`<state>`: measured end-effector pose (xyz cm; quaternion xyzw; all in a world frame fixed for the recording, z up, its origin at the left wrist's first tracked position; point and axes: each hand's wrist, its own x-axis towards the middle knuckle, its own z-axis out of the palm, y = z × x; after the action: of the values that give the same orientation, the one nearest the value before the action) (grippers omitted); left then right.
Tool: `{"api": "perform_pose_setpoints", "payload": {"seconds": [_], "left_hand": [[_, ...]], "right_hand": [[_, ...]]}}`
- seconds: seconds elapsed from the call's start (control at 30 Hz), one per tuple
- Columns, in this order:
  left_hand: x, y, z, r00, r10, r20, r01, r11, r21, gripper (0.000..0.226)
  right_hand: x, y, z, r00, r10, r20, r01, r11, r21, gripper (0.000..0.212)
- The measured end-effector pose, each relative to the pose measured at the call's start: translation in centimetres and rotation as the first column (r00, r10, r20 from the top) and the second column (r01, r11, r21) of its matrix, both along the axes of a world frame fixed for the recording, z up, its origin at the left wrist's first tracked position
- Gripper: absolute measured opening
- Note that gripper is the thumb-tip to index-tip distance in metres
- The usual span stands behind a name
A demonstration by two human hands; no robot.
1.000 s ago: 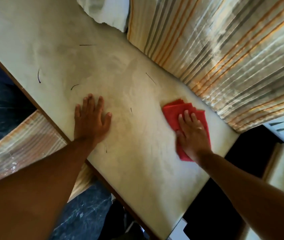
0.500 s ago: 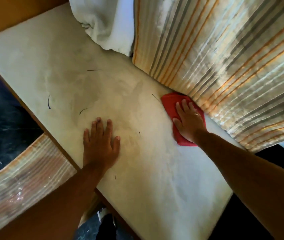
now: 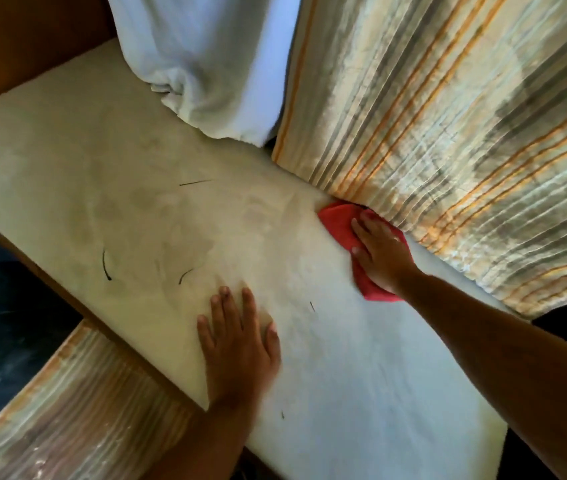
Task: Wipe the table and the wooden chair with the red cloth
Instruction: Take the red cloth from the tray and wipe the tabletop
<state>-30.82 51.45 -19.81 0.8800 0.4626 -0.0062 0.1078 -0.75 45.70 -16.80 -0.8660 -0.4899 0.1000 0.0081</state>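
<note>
The pale cream table (image 3: 108, 161) runs from upper left to lower right, with dark pen marks and grey smudges on it. My right hand (image 3: 380, 252) presses flat on the red cloth (image 3: 339, 220) at the table's far edge, right against the striped curtain. The cloth's far corner slips under the curtain hem. My left hand (image 3: 240, 344) lies flat on the table near its front edge, fingers spread, holding nothing. I cannot tell a wooden chair anywhere in view.
A striped beige and orange curtain (image 3: 448, 133) hangs over the table's far right side. A white cloth (image 3: 212, 71) drapes onto the table's far end. Another striped fabric (image 3: 67, 410) lies at lower left, with dark floor (image 3: 1, 306) beside it.
My right hand has slid the red cloth away from me along the far edge, up against the curtain. My left hand stays flat on the table. The view has shifted toward the far end.
</note>
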Motion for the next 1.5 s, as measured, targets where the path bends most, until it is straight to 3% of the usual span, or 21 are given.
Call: {"api": "perform_pose_setpoints", "payload": {"seconds": [0.1,0.17,0.27,0.33,0.4,0.5,0.6,0.67,0.73,0.8,0.83,0.87,0.93,1.0,1.07,1.17,1.27,1.3,1.37,1.43,1.5], "left_hand": [[0.0,0.3,-0.2,0.999,0.021,0.045,-0.02,1.0,-0.007,0.074],[0.1,0.3,0.1,0.995,0.027,0.095,-0.025,1.0,-0.014,0.072],[-1.3,0.6,0.7,0.957,0.022,0.288,0.0,0.997,-0.078,0.069],[-2.7,2.9,1.4,0.934,-0.039,0.356,0.079,0.992,-0.098,0.071],[-3.9,7.8,1.9,0.935,-0.141,0.326,0.158,0.987,-0.025,0.072],[-5.4,16.9,2.1,0.964,-0.176,0.201,0.164,0.984,0.076,0.075],[-6.3,23.0,1.3,0.982,-0.139,0.128,0.125,0.985,0.116,0.078],[-6.2,24.5,0.6,0.982,-0.132,0.131,0.121,0.989,0.088,0.077],[-6.0,24.8,0.1,0.979,-0.151,0.136,0.14,0.986,0.089,0.074],[-6.2,24.9,-0.1,0.976,-0.151,0.154,0.136,0.985,0.103,0.073],[-6.1,24.9,-0.1,0.975,-0.148,0.163,0.133,0.987,0.095,0.073],[-6.1,25.1,-0.1,0.975,-0.148,0.166,0.135,0.987,0.087,0.073],[-6.1,25.3,-0.3,0.975,-0.151,0.163,0.139,0.987,0.08,0.072],[-6.3,25.3,-0.4,0.976,-0.155,0.155,0.145,0.986,0.078,0.072],[-6.3,25.4,-0.4,0.976,-0.16,0.15,0.151,0.986,0.074,0.071],[-6.3,25.3,-0.3,0.975,-0.168,0.143,0.158,0.984,0.078,0.07],[-6.3,25.4,-0.7,0.976,-0.17,0.135,0.157,0.983,0.097,0.069],[-6.3,25.5,-0.8,0.976,-0.17,0.137,0.156,0.982,0.105,0.068],[-6.3,25.8,-1.0,0.977,-0.162,0.142,0.147,0.983,0.112,0.068],[-6.4,25.8,-1.4,0.978,-0.149,0.148,0.133,0.985,0.111,0.067],[-6.4,25.9,-1.6,0.978,-0.149,0.146,0.134,0.985,0.108,0.066]], "right_hand": [[-2.6,6.8,-0.3,0.998,-0.056,-0.02,0.057,0.996,0.064,0.058],[-6.4,7.0,-1.0,0.997,0.054,-0.052,-0.048,0.993,0.107,0.057],[-11.3,-1.4,-1.5,0.975,0.204,-0.083,-0.195,0.975,0.11,0.057],[-11.2,-7.6,-0.8,0.971,0.213,-0.109,-0.208,0.976,0.058,0.059],[-7.6,-10.3,-0.4,0.983,0.162,-0.089,-0.158,0.986,0.054,0.061],[-2.6,-7.4,0.3,1.0,-0.008,-0.024,0.009,0.999,0.036,0.055],[-6.2,-2.2,0.2,0.992,-0.109,-0.058,0.113,0.992,0.06,0.058],[-13.3,-2.0,-1.1,0.991,0.068,-0.111,-0.053,0.99,0.131,0.058],[-19.9,-4.4,-1.5,0.923,0.334,-0.193,-0.3,0.936,0.185,0.058],[-19.6,-6.3,-0.5,0.831,0.496,-0.251,-0.455,0.867,0.204,0.054],[-17.7,-6.5,-0.3,0.829,0.516,-0.216,-0.476,0.853,0.213,0.05],[-15.4,-6.3,-0.1,0.865,0.46,-0.202,-0.418,0.882,0.219,0.046],[-10.5,-4.9,0.5,0.966,0.147,-0.211,-0.097,0.969,0.227,0.045],[-10.3,-3.1,0.7,0.951,-0.109,-0.289,0.181,0.955,0.235,0.049],[-14.9,-3.5,-0.2,0.946,-0.052,-0.319,0.144,0.952,0.271,0.048],[-23.4,-7.6,-1.0,0.869,0.303,-0.392,-0.194,0.936,0.294,0.044],[-20.1,-8.3,-0.8,0.808,0.489,-0.328,-0.405,0.866,0.293,0.039],[-17.4,-7.4,-0.6,0.846,0.439,-0.302,-0.362,0.889,0.28,0.038],[-12.0,-4.8,0.2,0.944,0.177,-0.277,-0.114,0.967,0.228,0.041],[-10.1,-2.6,0.3,0.963,-0.048,-0.264,0.109,0.969,0.222,0.052],[-13.5,-2.1,-0.7,0.981,-0.093,-0.171,0.136,0.957,0.256,0.048]]}}
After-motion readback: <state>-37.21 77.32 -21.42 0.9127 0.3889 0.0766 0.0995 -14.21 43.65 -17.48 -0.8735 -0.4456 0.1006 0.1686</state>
